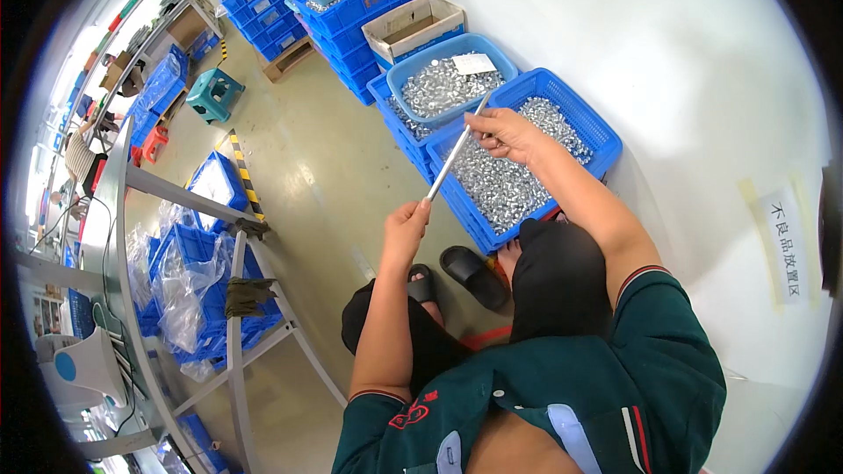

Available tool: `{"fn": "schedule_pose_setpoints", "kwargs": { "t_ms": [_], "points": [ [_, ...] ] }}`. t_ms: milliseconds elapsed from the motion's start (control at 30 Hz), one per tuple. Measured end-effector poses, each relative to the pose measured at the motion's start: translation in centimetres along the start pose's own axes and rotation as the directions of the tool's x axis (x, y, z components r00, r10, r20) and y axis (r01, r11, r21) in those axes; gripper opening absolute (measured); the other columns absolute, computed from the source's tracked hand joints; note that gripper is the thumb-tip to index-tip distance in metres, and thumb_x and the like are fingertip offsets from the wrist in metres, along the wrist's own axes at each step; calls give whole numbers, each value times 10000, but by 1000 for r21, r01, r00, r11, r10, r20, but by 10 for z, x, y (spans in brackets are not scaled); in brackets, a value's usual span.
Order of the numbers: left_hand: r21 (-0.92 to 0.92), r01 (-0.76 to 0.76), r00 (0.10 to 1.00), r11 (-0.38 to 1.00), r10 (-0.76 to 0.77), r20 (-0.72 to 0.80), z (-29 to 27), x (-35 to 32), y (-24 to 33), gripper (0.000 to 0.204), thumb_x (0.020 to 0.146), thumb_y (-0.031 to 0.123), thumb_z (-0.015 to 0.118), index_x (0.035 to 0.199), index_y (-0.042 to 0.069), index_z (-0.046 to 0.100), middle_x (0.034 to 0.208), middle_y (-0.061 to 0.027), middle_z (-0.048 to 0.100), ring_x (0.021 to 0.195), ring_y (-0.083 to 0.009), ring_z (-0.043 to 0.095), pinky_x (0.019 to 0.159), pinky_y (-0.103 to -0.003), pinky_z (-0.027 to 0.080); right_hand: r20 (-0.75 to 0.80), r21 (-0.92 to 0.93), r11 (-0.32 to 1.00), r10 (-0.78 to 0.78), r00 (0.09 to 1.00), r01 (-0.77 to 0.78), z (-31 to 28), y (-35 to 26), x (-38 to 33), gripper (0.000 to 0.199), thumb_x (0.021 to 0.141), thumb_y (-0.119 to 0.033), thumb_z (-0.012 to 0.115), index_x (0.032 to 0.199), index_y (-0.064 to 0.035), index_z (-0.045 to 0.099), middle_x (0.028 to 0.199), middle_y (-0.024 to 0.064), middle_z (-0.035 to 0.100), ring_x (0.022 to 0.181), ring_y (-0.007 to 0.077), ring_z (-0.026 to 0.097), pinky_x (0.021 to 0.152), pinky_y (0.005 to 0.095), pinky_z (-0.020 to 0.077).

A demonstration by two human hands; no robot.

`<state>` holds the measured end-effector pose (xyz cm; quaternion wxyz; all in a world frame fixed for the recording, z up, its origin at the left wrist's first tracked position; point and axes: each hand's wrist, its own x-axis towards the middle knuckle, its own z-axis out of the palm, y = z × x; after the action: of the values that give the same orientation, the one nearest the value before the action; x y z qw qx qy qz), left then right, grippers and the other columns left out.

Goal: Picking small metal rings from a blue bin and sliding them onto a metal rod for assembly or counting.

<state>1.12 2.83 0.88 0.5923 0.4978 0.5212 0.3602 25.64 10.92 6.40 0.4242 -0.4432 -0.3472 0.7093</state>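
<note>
A thin silvery rod [454, 158] slants between my two hands, above the floor and the near edge of a blue basket. My left hand [407, 226] is closed around its lower end. At the upper end, my right hand [502, 133] pinches the rod between thumb and fingers. Beneath my right hand stands a large blue plastic basket [601, 142] heaped with small shiny metal parts [499, 186]. Just beyond it, a lighter blue basin [399, 79] holds more such parts, with a white paper slip [474, 63] lying on them.
Stacked blue crates [347, 39] and a cardboard box [413, 28] stand along the white wall [685, 53]. At left are a metal-framed table [237, 369], crates with clear plastic bags [189, 285] and a green stool [213, 95]. Black sandals [474, 276] are near my feet. People work at far left.
</note>
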Motion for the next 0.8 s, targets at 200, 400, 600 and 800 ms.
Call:
{"fn": "schedule_pose_setpoints", "kwargs": {
  "t_ms": [200,400,600,800],
  "points": [
    [3,41,998,999,-40,-50,0,2,4,335,849,358,527,632,111,461,484,87,318,389,-14,253,352,-200,166,90,304,930,185,979,-204,-27,8,4,213,763,51,496,974,32,476,868,131,514,533,67,456,331,149,287],
    [2,21,998,1000,-21,-56,-8,0,-1,328,848,343,532,630,108,462,482,86,321,383,-12,254,349,-193,165,-5,491,865,126,992,-108,-35,7,9,175,816,-46,548,964,22,483,869,96,529,504,42,444,317,132,284],
    [49,-5,1000,999,4,3,-10,-4,0,337,850,329,538,612,101,462,479,81,333,388,-16,258,356,-199,165,-30,602,798,55,998,-26,-47,9,12,176,823,-171,595,874,-36,494,788,54,534,480,29,416,310,141,255],
    [60,-16,1000,998,14,22,-8,-5,1,342,856,316,536,605,98,454,492,81,331,416,-18,258,380,-204,174,-70,607,795,31,997,18,-47,7,13,182,846,-215,566,820,-55,483,716,32,503,484,43,409,315,156,254]
  ]
}}
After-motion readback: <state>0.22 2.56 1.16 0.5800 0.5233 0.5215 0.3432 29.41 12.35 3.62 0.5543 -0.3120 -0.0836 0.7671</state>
